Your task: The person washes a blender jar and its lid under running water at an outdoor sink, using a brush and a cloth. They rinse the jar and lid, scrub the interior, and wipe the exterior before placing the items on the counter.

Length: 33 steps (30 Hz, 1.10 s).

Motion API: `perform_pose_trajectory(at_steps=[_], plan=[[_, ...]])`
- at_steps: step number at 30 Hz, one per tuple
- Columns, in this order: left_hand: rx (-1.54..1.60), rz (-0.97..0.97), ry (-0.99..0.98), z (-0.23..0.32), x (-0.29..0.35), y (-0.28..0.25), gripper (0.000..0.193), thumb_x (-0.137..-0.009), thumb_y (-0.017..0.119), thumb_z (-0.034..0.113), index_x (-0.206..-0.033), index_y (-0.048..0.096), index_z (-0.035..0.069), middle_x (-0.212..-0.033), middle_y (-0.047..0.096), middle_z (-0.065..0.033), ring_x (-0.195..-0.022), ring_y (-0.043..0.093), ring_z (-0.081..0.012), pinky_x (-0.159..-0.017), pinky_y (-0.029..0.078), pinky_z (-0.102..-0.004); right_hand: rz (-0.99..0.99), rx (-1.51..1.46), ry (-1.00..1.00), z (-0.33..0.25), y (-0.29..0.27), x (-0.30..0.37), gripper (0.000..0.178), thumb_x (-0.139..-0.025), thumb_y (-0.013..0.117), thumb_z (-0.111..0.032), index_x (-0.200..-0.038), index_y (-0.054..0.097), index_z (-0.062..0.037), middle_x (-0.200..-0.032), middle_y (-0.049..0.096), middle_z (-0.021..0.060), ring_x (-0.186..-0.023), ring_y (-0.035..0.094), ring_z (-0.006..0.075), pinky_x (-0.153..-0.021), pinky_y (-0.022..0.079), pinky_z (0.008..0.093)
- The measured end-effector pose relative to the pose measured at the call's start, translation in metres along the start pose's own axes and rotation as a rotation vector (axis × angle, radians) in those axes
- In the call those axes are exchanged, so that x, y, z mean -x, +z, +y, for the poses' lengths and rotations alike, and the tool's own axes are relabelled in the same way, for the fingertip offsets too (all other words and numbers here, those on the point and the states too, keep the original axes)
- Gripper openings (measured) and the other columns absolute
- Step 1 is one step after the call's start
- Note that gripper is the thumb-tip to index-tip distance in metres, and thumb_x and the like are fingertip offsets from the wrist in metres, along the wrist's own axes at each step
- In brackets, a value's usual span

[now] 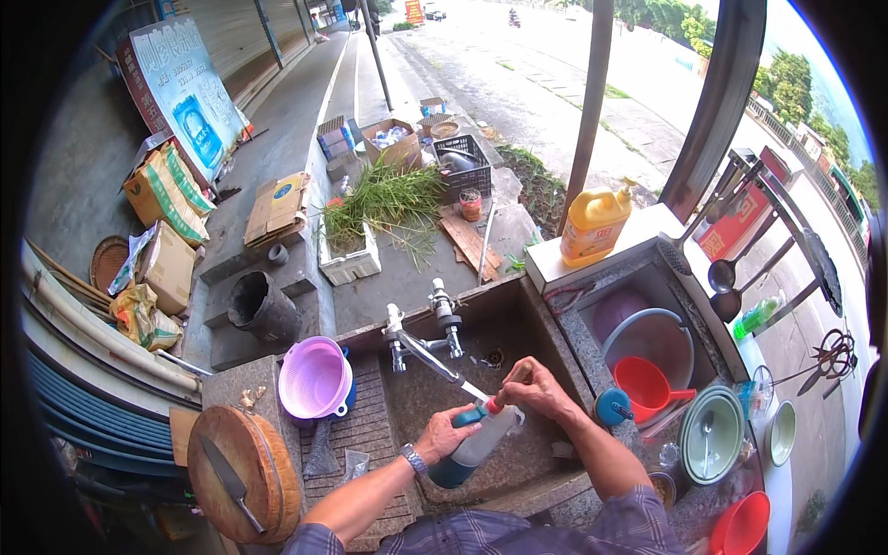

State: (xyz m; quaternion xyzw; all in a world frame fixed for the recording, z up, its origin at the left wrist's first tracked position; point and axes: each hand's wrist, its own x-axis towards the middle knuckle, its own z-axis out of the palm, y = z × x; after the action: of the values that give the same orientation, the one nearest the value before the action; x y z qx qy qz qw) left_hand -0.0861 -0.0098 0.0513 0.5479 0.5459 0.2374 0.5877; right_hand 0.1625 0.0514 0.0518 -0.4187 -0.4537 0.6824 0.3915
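My left hand [447,435], with a metal watch at its wrist, is closed round the teal handle of a jug-like flask [479,444]. The flask lies tilted over the stone sink [416,384], its pale grey body ending in a teal base, with red at its neck. Water runs from the long-spouted tap [433,359] onto its neck. My right hand [544,390] is closed at that neck, and a short brown piece [521,372] sticks up from its fingers; its full shape is hidden. A teal lid [613,406] rests on the ledge to the right.
Left stand a purple colander [315,377] and a round chopping board [231,481] with a cleaver [229,479] on it. Right are a red ladle-like scoop [644,388], green bowls [710,435], a yellow pump bottle [596,224] and hanging utensils [726,276]. Greens [384,199] lie beyond the sink.
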Motion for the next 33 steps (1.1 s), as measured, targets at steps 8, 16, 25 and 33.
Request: perform_pose_trajectory(at_steps=[8,16,25,33], plan=[[-0.404,-0.121,-0.083,0.032,-0.008,0.005,0.051,-0.082,0.074,0.031,-0.126,0.065,0.006,-0.102,0.072,-0.0156,-0.093,0.069,-0.0235,-0.085,0.052,-0.0336,0.145,-0.052,0.175,0.017,-0.004,0.005,0.037,-0.080,0.080,-0.012,-0.103,0.052,-0.0040,-0.088,0.063,0.0091,-0.078,0.068,0.0196,-0.068,0.059,0.0331],[-0.764,-0.209,-0.271,0.001,-0.041,0.001,0.041,-0.074,0.073,0.037,-0.074,0.069,-0.004,-0.071,0.069,-0.0191,-0.070,0.070,-0.0300,-0.065,0.053,-0.0419,0.246,-0.210,0.309,0.064,-0.003,0.011,0.036,-0.080,0.079,-0.012,-0.101,0.051,-0.0042,-0.087,0.064,0.0113,-0.079,0.070,0.0241,-0.071,0.060,0.0384],[-0.470,-0.259,-0.019,0.016,-0.017,-0.016,0.040,-0.078,0.076,0.037,-0.101,0.073,0.005,-0.090,0.072,-0.0186,-0.083,0.070,-0.0281,-0.077,0.052,-0.0381,-0.080,-0.125,0.014,0.058,0.017,0.012,0.029,-0.082,0.075,-0.002,-0.100,0.053,-0.0056,-0.102,0.069,0.0125,-0.094,0.068,0.0217,-0.086,0.056,0.0375],[-0.342,-0.088,0.014,0.039,-0.001,-0.016,0.049,-0.086,0.073,0.032,-0.123,0.065,0.000,-0.110,0.072,-0.0158,-0.100,0.067,-0.0170,-0.087,0.051,-0.0324,-0.058,0.040,0.037,0.025,0.009,0.010,0.031,-0.079,0.076,-0.005,-0.100,0.053,-0.0032,-0.095,0.070,0.0097,-0.088,0.068,0.0170,-0.080,0.054,0.0315]])
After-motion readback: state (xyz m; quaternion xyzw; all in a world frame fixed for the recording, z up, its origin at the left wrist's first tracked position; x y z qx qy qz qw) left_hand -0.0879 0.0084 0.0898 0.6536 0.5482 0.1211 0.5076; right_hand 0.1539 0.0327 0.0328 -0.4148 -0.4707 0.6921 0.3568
